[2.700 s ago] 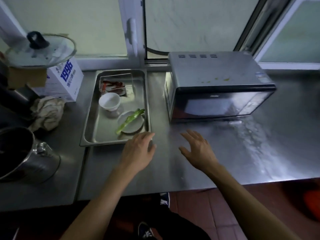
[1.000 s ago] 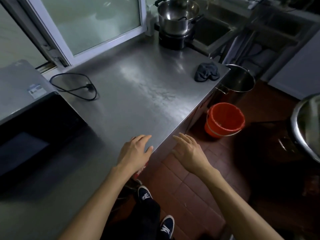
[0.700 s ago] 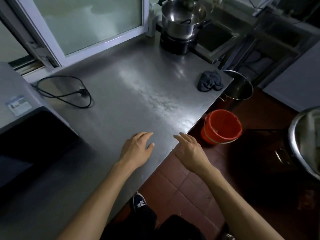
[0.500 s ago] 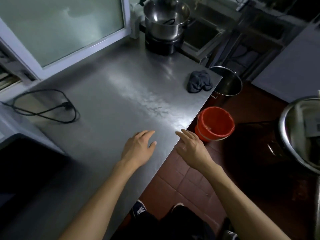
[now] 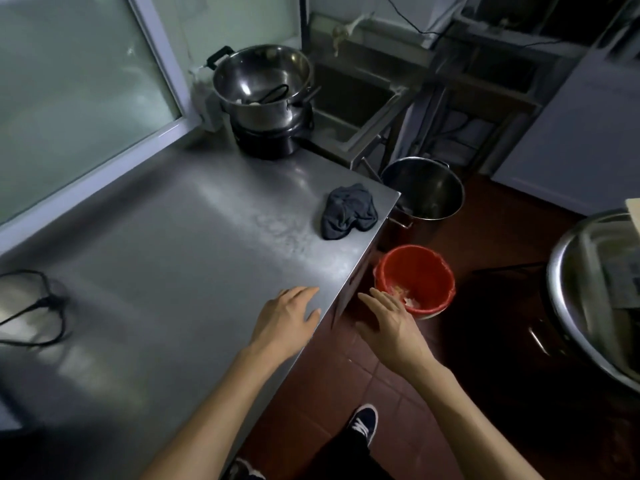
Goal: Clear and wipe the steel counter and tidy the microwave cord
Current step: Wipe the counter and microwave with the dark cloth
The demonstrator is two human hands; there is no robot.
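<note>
The steel counter [image 5: 180, 258] ran as a long slab from the near left toward the far right, its long axis slanting up to a corner beside the sink. A dark cloth [image 5: 349, 211] lay crumpled near that far corner, just inside the counter's right edge, its longer side lying roughly across the counter toward the edge. The cord [image 5: 38, 306] lay in a loose loop at the left margin of the view, on the counter well apart from the cloth; its plug pointed toward the left, and the loop's long axis ran roughly front to back.

The left hand [image 5: 287, 318] hovered palm-down over the counter's right edge, fingers straight and slightly spread, holding nothing; whether it touched the steel could not be told. The right hand [image 5: 388, 320] was off the counter, over the tiled floor, fingers extended and loosely spread toward a red bucket [image 5: 415, 278] standing on the floor just beside the counter, and it was empty too.

A steel pot [image 5: 263, 81] sat on a black burner at the counter's far end. A larger stockpot [image 5: 424, 192] stood on the floor past the corner.
</note>
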